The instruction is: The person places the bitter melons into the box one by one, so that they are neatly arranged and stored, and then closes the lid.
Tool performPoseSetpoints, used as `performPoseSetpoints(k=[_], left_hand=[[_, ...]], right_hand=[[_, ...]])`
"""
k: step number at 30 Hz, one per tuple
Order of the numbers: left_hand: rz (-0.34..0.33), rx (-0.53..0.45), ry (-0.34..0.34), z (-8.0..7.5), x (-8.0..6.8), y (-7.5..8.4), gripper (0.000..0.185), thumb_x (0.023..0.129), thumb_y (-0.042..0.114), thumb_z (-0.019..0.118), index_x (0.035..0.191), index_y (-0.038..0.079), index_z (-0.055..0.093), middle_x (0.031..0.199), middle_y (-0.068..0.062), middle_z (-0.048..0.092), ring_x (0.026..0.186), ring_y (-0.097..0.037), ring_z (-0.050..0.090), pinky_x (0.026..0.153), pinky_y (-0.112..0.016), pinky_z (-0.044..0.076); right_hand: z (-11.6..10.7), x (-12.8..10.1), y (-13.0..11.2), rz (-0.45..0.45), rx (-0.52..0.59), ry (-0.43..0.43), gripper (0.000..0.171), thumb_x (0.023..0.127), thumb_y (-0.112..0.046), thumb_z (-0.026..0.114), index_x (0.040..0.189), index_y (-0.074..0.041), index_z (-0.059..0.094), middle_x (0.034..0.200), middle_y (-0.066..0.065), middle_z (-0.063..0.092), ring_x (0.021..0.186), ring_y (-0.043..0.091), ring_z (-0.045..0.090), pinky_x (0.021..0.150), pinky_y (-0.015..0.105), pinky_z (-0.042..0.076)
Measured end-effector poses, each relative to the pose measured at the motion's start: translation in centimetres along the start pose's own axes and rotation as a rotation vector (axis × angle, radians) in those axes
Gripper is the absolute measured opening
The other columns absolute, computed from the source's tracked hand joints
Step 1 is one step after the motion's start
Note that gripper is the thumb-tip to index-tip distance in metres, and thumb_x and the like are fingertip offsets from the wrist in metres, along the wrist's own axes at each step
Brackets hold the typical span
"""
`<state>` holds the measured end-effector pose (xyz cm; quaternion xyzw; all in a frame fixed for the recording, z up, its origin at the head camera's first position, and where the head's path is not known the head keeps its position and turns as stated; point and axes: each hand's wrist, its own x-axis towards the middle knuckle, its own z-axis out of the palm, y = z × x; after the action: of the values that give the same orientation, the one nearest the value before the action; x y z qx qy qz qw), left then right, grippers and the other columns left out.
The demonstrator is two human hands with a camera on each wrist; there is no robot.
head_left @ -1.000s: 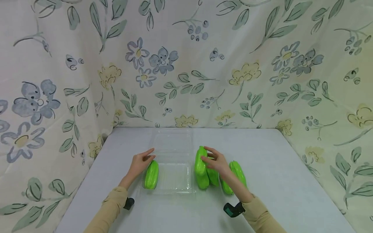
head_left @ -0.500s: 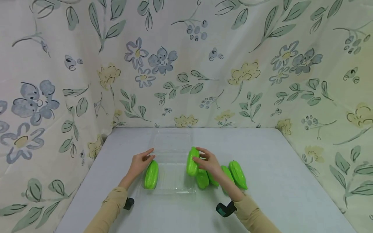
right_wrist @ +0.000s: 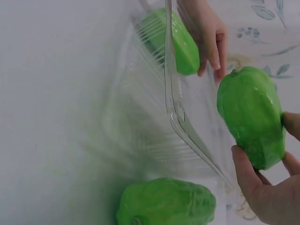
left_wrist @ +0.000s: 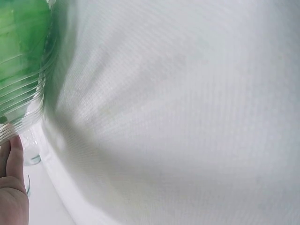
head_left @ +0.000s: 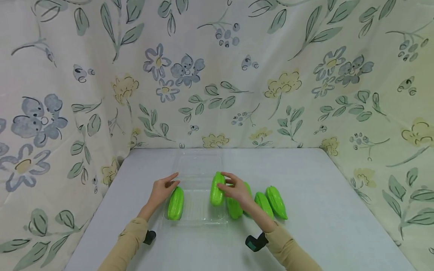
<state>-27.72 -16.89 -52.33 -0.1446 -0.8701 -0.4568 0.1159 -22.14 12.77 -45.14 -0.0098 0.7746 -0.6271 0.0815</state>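
Note:
My right hand holds a green papaya upright over the right side of a clear plastic clamshell box. In the right wrist view, thumb and fingers curl round the fruit's lower part, above the box rim. Another papaya lies inside the box along its left wall. My left hand is at the box's back left corner, its thumb and forefinger extended and apart at the tips. In the left wrist view, the fingers touch the box's ribbed wall.
Several more green papayas lie right of the box: one close to its right wall, another and a third farther right. The box's raised lid extends toward the back. A floral curtain hangs behind the white table.
My right hand has carried the papaya leftward, from above the other papayas to over the box. My left hand has stayed at the box's corner.

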Motion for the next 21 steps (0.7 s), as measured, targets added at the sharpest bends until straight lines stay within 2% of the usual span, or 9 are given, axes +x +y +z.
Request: performPoseSetpoints(k=[8, 21], left_hand=[[-0.049, 0.010, -0.032, -0.2, 0.1, 0.3, 0.040, 0.091, 0.020, 0.065, 0.128, 0.005, 0.060, 0.103, -0.016, 0.072, 0.067, -0.007, 0.053, 0.053, -0.020, 0.039], [-0.025, 0.013, -0.025, -0.1, 0.1, 0.1, 0.040, 0.091, 0.021, 0.065, 0.127, 0.004, 0.060, 0.102, -0.016, 0.072, 0.068, -0.007, 0.054, 0.054, -0.020, 0.040]], right_hand=[[1.2, 0.3, 0.3, -0.021, 0.013, -0.033, 0.055, 0.090, -0.022, 0.067, 0.139, -0.010, 0.046, 0.134, 0.027, 0.050, 0.114, 0.037, 0.056, 0.080, 0.040, 0.055], [2.9, 1.0, 1.2, -0.051, -0.009, -0.050, 0.055, 0.088, -0.023, 0.068, 0.137, -0.010, 0.049, 0.132, 0.028, 0.051, 0.111, 0.037, 0.058, 0.076, 0.036, 0.056]])
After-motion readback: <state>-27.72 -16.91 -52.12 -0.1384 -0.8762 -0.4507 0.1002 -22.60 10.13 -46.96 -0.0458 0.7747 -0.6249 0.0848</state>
